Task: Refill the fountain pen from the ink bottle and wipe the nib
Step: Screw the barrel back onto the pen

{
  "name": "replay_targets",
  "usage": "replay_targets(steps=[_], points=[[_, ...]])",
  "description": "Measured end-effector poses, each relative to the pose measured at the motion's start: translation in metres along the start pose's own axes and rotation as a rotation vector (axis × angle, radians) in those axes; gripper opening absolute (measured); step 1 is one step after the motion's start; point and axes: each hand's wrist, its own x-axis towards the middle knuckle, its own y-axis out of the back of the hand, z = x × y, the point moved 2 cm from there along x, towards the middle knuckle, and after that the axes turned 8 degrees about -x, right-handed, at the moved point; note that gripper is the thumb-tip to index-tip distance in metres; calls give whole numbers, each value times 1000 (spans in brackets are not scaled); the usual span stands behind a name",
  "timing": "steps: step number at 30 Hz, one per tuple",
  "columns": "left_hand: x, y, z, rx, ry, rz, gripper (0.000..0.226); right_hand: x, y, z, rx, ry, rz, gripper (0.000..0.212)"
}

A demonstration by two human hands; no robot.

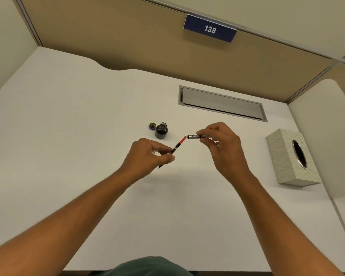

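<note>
- The left hand (147, 154) is raised above the white counter (88, 136), its thumb and fingers pinching the front section of the fountain pen (176, 147).
- That section is tilted, its red converter end pointing up and to the right; the dark lower tip shows just below the hand, and whether that tip is the nib is too small to tell.
- The right hand (221, 142) grips the silver pen barrel (194, 136) between thumb and fingertips, with the barrel's open end turned left toward the red end.
- The two pen parts are apart, a small gap lying between the red end and the mouth of the barrel.
- The ink bottle (161, 131) stands upright on the counter just beyond the hands, uncapped, dark with ink.
- Its cap (152, 126) lies on the counter just beside the bottle, on the left, open side up.
- A patterned tissue box (283, 156) sits well off to the right on the counter, its oval opening facing up and toward the left.
- A grey cable tray lid (221, 103) is set into the counter behind the hands.
- A tan partition (127, 42) rises at the back of the counter, carrying a blue sign (210, 28) that reads 138.
- Both forearms are bare, and a patch of green clothing (147, 265) shows at the near edge.
</note>
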Motion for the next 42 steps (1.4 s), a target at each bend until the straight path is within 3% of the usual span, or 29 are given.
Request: replay_targets(steps=[16,23,28,32,36,38,40,42], points=[[-2,4,7,226,-73,-11,22,1,12,-19,-273,243,-109,23],[-8,-1,22,397,-304,-25,30,-9,16,-21,-275,289,-172,21],[-11,-9,38,554,-559,-10,39,-21,3,-26,-226,258,-192,20],[-13,-9,47,656,-739,25,47,-32,-6,-21,-76,116,-139,15],[-16,-5,50,723,-916,193,52,-47,-21,-17,338,-317,-82,15],[-25,-6,49,606,-937,326,48,-53,-30,-17,558,-491,-38,15],[-37,-9,43,287,-761,427,41,-58,-37,-19,713,-608,-11,14],[-44,-13,34,-49,-419,495,42,-61,-44,-24,810,-655,-8,15]])
